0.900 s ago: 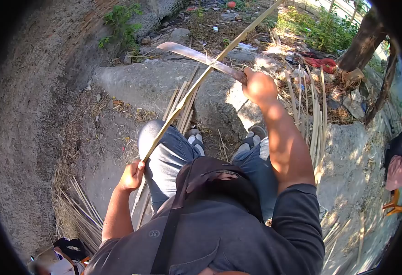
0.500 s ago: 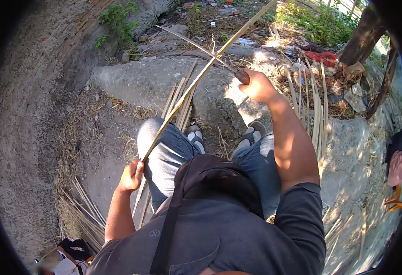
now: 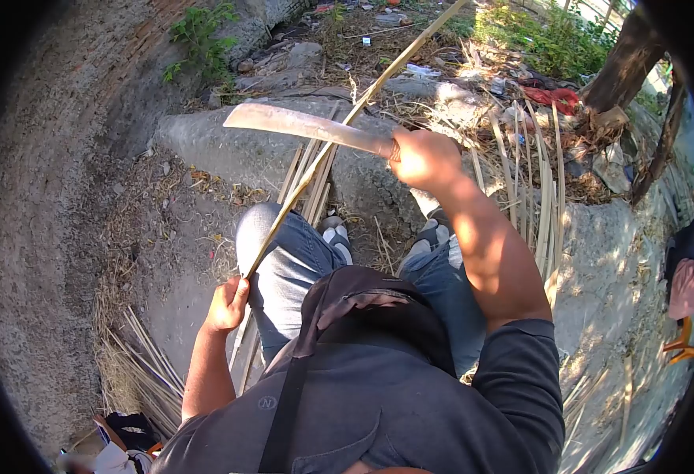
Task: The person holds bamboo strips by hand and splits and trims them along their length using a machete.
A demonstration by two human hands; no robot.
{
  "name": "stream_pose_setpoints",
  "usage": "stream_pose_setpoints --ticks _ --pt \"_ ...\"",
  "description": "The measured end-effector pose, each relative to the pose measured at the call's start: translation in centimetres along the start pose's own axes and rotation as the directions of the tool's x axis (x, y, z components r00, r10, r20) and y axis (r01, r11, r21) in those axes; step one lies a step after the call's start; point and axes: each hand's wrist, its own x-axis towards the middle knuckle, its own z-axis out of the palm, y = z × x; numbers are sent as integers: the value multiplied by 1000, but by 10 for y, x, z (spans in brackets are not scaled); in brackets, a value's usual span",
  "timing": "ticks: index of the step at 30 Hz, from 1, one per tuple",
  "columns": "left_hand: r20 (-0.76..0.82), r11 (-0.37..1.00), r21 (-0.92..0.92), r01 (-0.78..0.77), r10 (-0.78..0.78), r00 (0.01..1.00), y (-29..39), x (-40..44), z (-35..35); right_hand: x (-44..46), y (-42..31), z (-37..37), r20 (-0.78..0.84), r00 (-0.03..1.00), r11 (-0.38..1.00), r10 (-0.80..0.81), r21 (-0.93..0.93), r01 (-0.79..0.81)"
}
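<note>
- My left hand point(image 3: 227, 304) pinches the bamboo strip point(image 3: 307, 178) near its lower end, thumb laid along it, fingers curled under.
- From that grip the strip slants forward and to the right, passing by my left knee point(image 3: 258, 229); I can't tell whether it rests there.
- It looks light but long, so I expect the far end to whip and sag; stiff along its length, springy across.
- Its split edges are probably sharp or splintery, so I'd hold it by the flat faces, well back from the steel.
- My right hand point(image 3: 428, 160) is wrapped in a fist round the handle of the machete point(image 3: 307, 129), whose blade points leftward across the strip; contact is unclear.
- The machete must be the heavier of the two, blade-forward and rigid; the handle is the only safe hold, and sweat could make it slip.
</note>
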Motion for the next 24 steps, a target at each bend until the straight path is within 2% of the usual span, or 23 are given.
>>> stream_pose_setpoints --ticks 3,6,7,8,10,13,16,20,24 --pt "-34 1000 31 -1 2 999 0 -1 3 -2 -5 17 -83 924 925 -373 -118 362" --pt "-64 993 119 -22 30 997 -3 -3 6 7 8 17 -110 868 872 -484 -147 468" --pt "-71 992 121 -27 35 997 -9 -3 8 13 24 16 -141 896 907 -420 -86 412" --pt "-78 992 123 -33 43 996 -13 -3 9 20 37 15 -156 950 962 -270 -4 273" --pt "-69 990 135 -40 49 996 -8 0 7 28 59 9 -140 981 983 132 144 -112" --pt "-20 990 140 -28 31 999 -1 4 1 21 46 0 -19 974 974 224 49 -223" --pt "23 998 4 -57 56 998 13 -1 -4 16 52 -2 35 989 974 141 173 -145" --pt "-18 998 19 -54 54 998 -10 -1 2 27 87 27 145 989 870 -8 489 -64" --pt "-25 998 5 -55 55 998 -9 1 4 13 50 -10 43 994 976 105 189 -111"
